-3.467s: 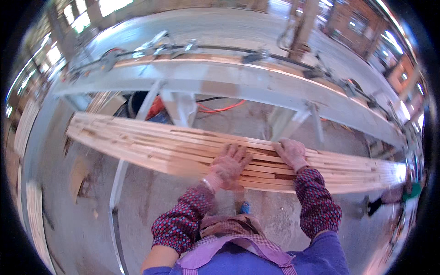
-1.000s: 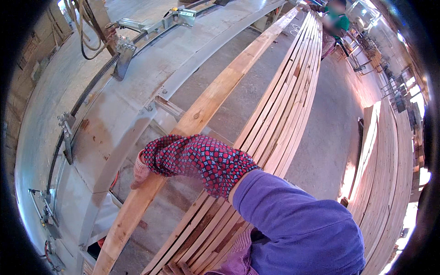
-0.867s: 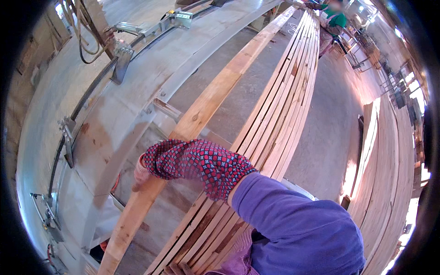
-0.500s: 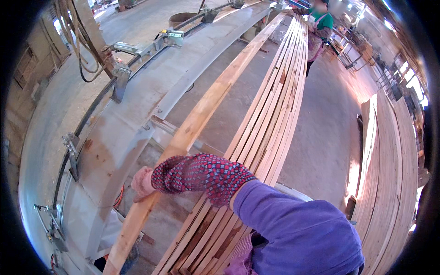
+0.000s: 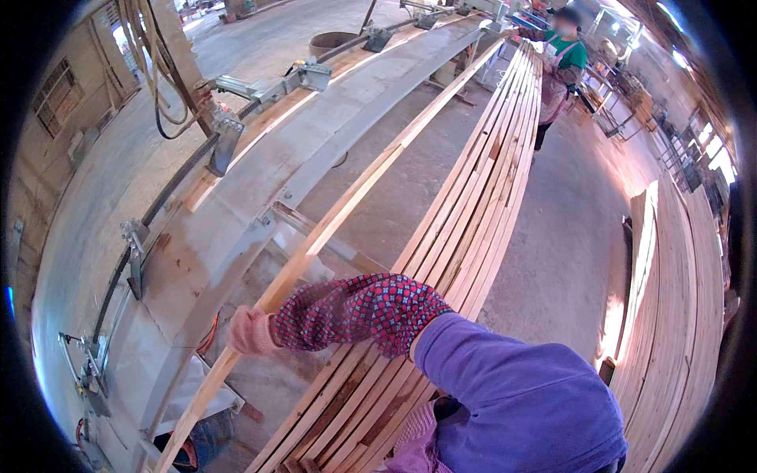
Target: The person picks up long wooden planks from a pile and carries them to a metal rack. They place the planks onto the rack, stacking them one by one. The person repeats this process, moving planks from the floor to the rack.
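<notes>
A long pale plank runs from the lower left edge up to the far end. My right hand, in a pinkish glove, is closed round its near part; the fingers are partly hidden. A red-and-blue patterned sleeve cover and a purple sleeve lead to that hand. The plank is tilted, with a narrow side upward, above a metal crossbar. To its right lies a stack of long narrow boards, under my forearm. My left hand is out of view.
A long grey metal machine bed with clamps stands left; a wooden strip lies along it. At the far end, a person in green has a hand near the plank. Another board pile stands right.
The plank has turned from lying broad side up to a tilted, narrower side up, with my right hand still on it. On the machine bed, the wooden strip now reaches nearer.
</notes>
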Demonstrator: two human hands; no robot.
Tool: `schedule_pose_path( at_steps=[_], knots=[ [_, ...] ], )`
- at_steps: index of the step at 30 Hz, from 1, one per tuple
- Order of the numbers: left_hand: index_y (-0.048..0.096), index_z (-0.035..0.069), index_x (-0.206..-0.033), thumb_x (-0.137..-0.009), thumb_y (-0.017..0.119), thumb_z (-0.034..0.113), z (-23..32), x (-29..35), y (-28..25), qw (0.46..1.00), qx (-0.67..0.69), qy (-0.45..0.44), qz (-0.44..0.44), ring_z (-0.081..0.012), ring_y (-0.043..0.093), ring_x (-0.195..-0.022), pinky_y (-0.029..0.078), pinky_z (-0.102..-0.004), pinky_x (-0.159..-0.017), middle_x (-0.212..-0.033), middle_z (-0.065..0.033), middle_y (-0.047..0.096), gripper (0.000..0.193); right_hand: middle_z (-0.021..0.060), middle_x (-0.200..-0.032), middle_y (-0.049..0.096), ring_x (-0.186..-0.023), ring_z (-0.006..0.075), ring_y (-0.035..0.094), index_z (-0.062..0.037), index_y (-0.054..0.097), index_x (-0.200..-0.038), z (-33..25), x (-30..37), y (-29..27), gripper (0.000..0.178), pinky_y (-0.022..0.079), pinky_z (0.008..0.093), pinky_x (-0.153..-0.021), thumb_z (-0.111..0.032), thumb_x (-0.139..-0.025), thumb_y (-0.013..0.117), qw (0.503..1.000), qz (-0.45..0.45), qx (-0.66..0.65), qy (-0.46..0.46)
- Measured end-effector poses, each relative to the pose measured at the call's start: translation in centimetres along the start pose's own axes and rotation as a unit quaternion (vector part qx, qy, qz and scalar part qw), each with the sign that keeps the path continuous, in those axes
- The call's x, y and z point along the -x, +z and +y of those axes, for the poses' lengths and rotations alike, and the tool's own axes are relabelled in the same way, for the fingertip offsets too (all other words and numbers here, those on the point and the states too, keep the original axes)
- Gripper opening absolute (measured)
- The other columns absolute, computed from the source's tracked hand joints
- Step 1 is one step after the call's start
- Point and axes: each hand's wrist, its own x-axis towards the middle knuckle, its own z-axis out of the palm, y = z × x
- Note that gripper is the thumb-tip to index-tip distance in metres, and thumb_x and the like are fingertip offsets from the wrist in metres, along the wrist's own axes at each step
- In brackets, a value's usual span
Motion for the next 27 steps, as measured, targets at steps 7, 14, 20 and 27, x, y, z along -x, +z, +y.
schedule_pose_path(
  at_steps=[7,14,20,27],
  knots=[
    [0.05,0.008,-0.13,-0.095,0.037,0.044,0.3,-2.4,-1.4,0.998,0.06,0.009,-0.031,-0.0473,0.051,-0.113,0.041,-0.0623,-0.093,-0.128,-0.0221,0.053,0.052,0.0032,-0.072,0.068,-0.07,0.0252,0.067,-0.0137,0.072,-0.075,2.4,-0.1,-2.5,0.027,0.049,0.0462,-0.05,-0.037,-0.062,0.074,0.967,-0.197,-0.157,-0.024],
    [0.051,0.009,-0.131,-0.095,0.037,0.046,1.3,-2.8,-1.3,0.997,0.081,0.019,-0.009,-0.0445,0.05,-0.116,0.039,-0.0636,-0.094,-0.133,-0.0215,0.049,0.053,0.0154,-0.083,0.069,-0.081,0.0305,0.066,-0.0079,0.073,-0.094,5.5,4.0,-16.2,0.055,0.052,0.0451,-0.071,-0.059,-0.074,0.064,0.85,-0.41,-0.321,-0.085],
    [0.044,0.015,-0.133,-0.067,0.063,0.068,-1.6,0.9,-0.6,0.991,-0.007,-0.011,-0.136,-0.0479,0.035,-0.128,0.024,-0.0655,-0.106,-0.136,-0.0205,0.041,0.086,0.015,-0.088,0.066,-0.084,0.0254,0.061,-0.0057,0.069,-0.104,3.1,5.3,-19.0,0.05,0.048,0.04,-0.076,-0.051,-0.085,0.059,0.721,-0.539,-0.396,-0.182],
    [0.03,0.007,-0.145,-0.066,0.059,0.076,5.2,3.5,-7.3,0.839,0.042,-0.498,-0.215,-0.0458,0.015,-0.139,0.005,-0.0618,-0.112,-0.148,-0.0243,0.027,0.108,0.0182,-0.111,0.064,-0.103,0.0258,0.06,-0.0073,0.054,-0.128,1.4,6.3,-23.3,0.059,0.045,0.036,-0.089,-0.052,-0.09,0.054,0.7,-0.575,-0.406,-0.117]
  ],
)
